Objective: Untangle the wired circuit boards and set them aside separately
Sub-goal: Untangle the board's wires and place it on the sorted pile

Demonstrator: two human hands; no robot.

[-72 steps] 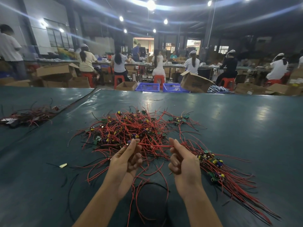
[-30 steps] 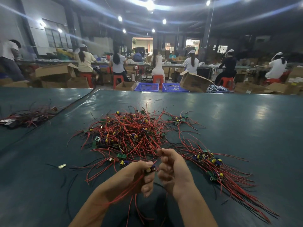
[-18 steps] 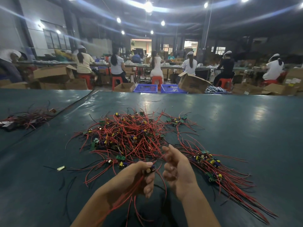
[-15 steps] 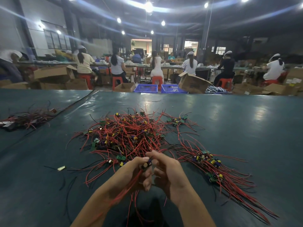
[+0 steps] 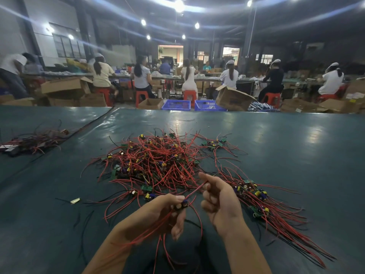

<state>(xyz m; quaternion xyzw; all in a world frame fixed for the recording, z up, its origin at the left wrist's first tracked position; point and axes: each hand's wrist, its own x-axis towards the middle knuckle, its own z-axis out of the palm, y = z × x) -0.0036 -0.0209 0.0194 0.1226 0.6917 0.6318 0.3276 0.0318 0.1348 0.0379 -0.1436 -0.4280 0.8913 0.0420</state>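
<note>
Head camera: I see from the person's head, facing forward and down.
Nearness: close above the tabletop (image 5: 296, 155), wide-angle.
Reach: workshop hall (image 5: 286, 32) visible beyond its far edge.

A heap of wired boards (image 5: 158, 161) is piled at the middle of the worktop (image 5: 296, 145), a second bundle (image 5: 260, 200) laid to its right, a third bundle (image 5: 33, 139) far left; seated workers (image 5: 230, 76) are ranged behind.

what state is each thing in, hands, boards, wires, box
left hand, grips a small board and its wires
right hand, pinches a red wire leading to that board
middle pile, tangled
right bundle, wires roughly lined up
cardboard box, open, tipped
</note>
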